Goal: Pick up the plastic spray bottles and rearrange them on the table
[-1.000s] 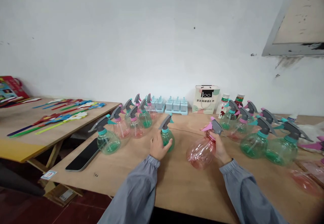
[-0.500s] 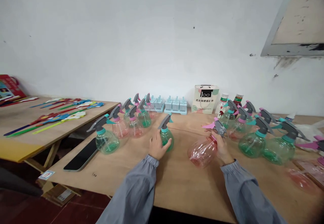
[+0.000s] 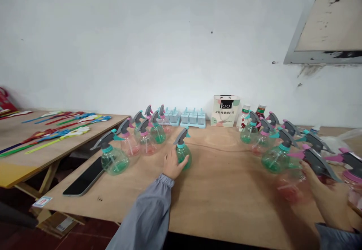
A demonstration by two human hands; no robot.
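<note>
My left hand [image 3: 173, 165] curls round the near left side of a green spray bottle [image 3: 185, 158] with a grey and turquoise trigger head. That bottle stands upright on the table. At the right, my right hand [image 3: 328, 195], somewhat blurred, grips a pink spray bottle [image 3: 291, 187] near its neck, under the grey and pink head. Part of that bottle and most of the fingers are hidden. Close behind it stand green spray bottles, one of them nearest [image 3: 275, 159]. Another pink-headed spray bottle [image 3: 353, 167] is at the right edge.
Several pink and green spray bottles [image 3: 115, 161] stand at the left, beside a black phone [image 3: 84, 178]. Along the wall are light-blue ice-pop moulds [image 3: 193, 118], a paper bag [image 3: 225, 111] and two cans. A second table [image 3: 53, 142] holds colourful hand-shaped sticks.
My right hand has carried the pink spray bottle rightward, from the middle to the group of bottles on the right. My left hand stays at the green bottle. The view has shifted slightly right.
</note>
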